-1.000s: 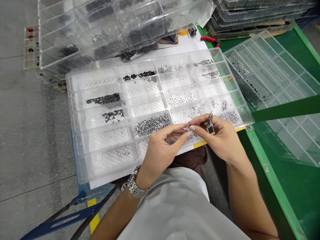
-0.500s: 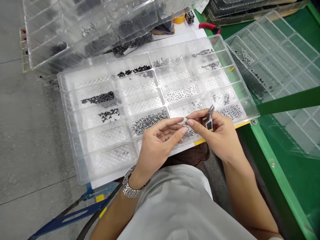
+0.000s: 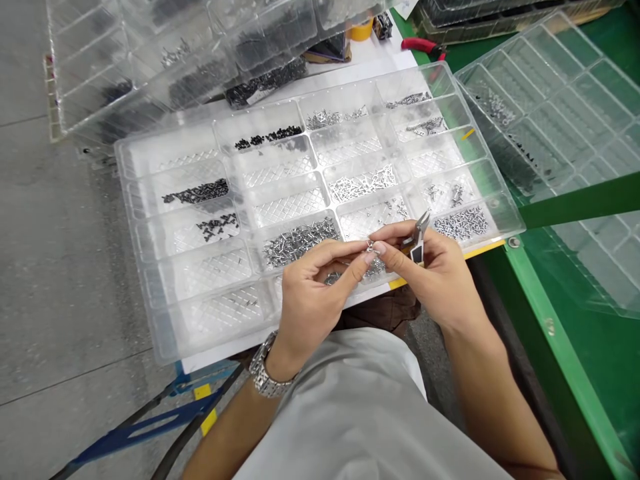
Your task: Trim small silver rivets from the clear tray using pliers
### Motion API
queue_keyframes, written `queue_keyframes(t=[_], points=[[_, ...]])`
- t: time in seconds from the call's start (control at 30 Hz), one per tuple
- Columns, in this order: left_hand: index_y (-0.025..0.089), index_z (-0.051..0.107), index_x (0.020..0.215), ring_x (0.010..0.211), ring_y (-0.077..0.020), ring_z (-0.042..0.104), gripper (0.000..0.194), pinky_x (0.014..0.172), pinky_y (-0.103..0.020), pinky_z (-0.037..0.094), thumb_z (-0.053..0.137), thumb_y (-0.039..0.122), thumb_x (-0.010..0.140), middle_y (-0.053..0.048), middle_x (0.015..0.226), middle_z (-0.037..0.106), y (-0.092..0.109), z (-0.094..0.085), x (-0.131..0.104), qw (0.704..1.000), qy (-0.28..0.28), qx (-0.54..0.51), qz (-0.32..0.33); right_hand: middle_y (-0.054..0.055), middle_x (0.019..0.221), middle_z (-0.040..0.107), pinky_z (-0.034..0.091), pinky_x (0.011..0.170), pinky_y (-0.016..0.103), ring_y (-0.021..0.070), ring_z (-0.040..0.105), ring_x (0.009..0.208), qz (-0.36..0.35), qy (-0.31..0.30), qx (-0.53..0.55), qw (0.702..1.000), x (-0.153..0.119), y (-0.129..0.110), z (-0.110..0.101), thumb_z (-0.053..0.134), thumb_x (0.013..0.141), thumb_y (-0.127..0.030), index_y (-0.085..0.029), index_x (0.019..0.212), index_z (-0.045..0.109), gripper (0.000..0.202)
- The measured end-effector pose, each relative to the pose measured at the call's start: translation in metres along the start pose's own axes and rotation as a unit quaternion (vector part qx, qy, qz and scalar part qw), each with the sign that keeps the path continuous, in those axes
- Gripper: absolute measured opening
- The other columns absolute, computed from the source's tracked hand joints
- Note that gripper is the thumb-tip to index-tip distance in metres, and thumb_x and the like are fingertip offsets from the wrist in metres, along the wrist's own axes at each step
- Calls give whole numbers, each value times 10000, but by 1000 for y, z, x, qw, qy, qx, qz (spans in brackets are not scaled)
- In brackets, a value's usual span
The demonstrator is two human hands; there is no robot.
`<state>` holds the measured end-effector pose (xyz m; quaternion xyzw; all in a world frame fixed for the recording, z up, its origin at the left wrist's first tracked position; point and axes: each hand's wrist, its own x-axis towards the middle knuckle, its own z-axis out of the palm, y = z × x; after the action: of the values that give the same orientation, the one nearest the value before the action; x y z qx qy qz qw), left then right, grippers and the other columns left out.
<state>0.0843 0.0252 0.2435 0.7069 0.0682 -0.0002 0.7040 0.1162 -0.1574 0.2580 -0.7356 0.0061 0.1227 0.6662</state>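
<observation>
My left hand [image 3: 315, 287] and my right hand [image 3: 440, 277] meet at the fingertips over the front edge of a clear compartment tray [image 3: 173, 293]. Between the pinched fingertips of both is a small silver metal piece [image 3: 371, 247], too small to identify. Small cutters [image 3: 419, 241] rest in my right hand, jaws pointing up past the fingers. Silver screws [image 3: 303, 241] fill a compartment beside my left hand, and short silver screws [image 3: 463, 223] lie behind my right. Black screws [image 3: 200, 192] are in compartments further left.
More clear trays [image 3: 150, 67] are stacked at the back left. Another clear tray [image 3: 550, 107] lies on the green surface [image 3: 595, 373] at the right. Red-handled pliers [image 3: 423, 47] and a yellow tape roll [image 3: 361, 31] sit behind the tray. A blue metal frame [image 3: 135, 427] is at the lower left.
My left thumb and fingers have closed in on the small silver piece, which shows more clearly now. The cutters remain in my right hand.
</observation>
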Motion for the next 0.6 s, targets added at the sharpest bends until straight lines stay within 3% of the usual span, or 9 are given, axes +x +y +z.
queue_keyframes(t=[0.3, 0.6], points=[[230, 911, 1087, 904, -165, 780, 101, 788, -267, 667, 860, 233, 1000, -47, 1004, 824, -6, -5, 0, 999, -25, -21, 36, 27, 1087, 850, 631, 830, 321, 204, 759, 941, -41, -44, -49, 997, -1, 0, -8, 846, 1030, -322, -316, 1161, 896, 140], [236, 908, 1060, 900, -154, 773, 78, 790, -257, 650, 867, 241, 995, -43, 1022, 833, -9, -6, 5, 998, -16, -58, 17, 0, 1006, 835, 622, 808, 291, 169, 749, 879, -38, -41, -41, 998, 1, 0, -5, 857, 1026, -309, -329, 1147, 899, 130]])
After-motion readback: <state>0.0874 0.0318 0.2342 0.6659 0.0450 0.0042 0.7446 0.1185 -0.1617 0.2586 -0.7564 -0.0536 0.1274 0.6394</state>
